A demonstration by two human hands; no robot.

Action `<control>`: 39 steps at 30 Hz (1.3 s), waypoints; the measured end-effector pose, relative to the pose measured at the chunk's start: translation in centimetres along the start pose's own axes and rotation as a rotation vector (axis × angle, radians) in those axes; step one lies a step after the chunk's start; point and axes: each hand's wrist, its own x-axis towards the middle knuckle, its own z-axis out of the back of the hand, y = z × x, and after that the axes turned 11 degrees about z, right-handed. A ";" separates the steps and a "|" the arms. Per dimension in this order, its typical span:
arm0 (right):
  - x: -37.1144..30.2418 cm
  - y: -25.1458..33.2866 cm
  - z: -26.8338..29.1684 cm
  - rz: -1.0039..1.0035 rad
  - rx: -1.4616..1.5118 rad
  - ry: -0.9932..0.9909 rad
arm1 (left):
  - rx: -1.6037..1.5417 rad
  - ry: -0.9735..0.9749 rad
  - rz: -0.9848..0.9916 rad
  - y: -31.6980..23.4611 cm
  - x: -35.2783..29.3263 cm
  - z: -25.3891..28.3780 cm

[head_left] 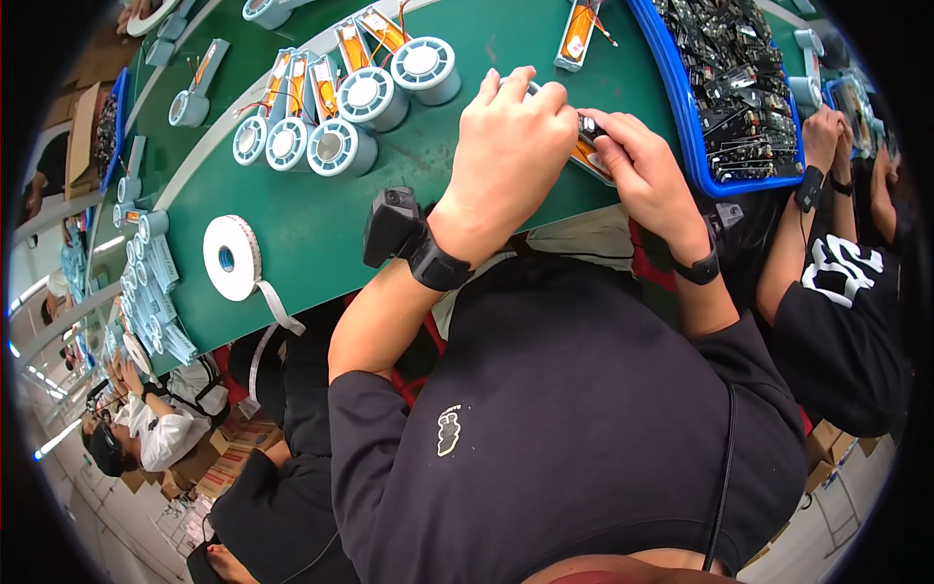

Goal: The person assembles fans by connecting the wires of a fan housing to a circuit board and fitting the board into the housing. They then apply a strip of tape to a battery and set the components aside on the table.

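Observation:
My left hand [514,146] is closed over a light blue handle housing [605,176], most of which it hides. An orange battery [582,156] shows inside the housing, between my hands. My right hand [647,175] pinches a small black circuit board [589,128] with thumb and fingers at the housing. Left of my hands stand several light blue handheld fans, one a round-headed fan [425,70], their open handles showing orange batteries and thin red wires. Another open handle housing [578,37] lies beyond my hands.
A blue bin [693,161] heaped with black circuit boards [730,88] stands at the right. A roll of white tape [232,258] lies left on the green table [409,161], its end hanging over the edge. More fan parts [151,287] are piled far left. Co-workers sit on both sides.

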 end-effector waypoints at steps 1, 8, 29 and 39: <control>0.1 -0.2 0.1 -0.008 0.016 -0.008 | 0.036 0.027 -0.008 -0.2 0.1 0.3; -0.1 -0.8 -0.6 0.050 0.009 -0.091 | 0.228 0.025 -0.009 -1.3 -0.9 1.7; 0.4 -0.1 0.3 0.175 -0.195 -0.029 | -0.195 -0.281 -0.093 2.4 -3.0 -2.5; -0.1 -2.2 0.1 -0.199 0.374 -0.034 | -0.176 -0.255 -0.099 2.5 -1.9 -1.3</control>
